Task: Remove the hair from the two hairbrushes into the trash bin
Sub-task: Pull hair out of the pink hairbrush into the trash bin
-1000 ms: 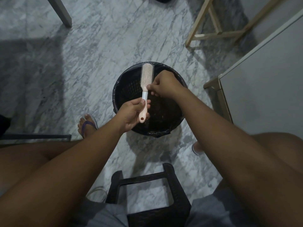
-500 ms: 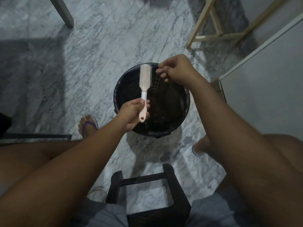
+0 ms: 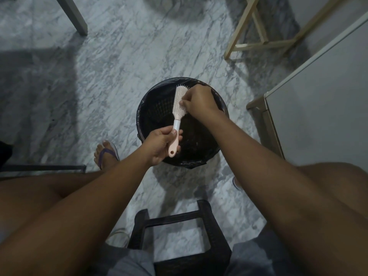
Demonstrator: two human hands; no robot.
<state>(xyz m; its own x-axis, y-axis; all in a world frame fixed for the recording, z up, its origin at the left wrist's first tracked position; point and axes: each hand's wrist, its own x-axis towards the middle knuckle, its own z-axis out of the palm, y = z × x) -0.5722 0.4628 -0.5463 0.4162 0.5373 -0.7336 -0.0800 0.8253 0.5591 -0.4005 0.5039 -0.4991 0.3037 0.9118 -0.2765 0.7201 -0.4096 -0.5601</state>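
The left hand [image 3: 161, 146] is wrapped round the pink handle of a hairbrush [image 3: 178, 103], thumb on top, holding it head-away over the trash bin [image 3: 140, 116], which stands directly beneath both hands. The right hand [image 3: 199, 101] is at the bristle head, just beyond the left, with its fingers curled in and their tips against the bristles. Whether they pinch any hair, I can't tell. A sandalled foot [image 3: 106, 154] rests left of the left hand.
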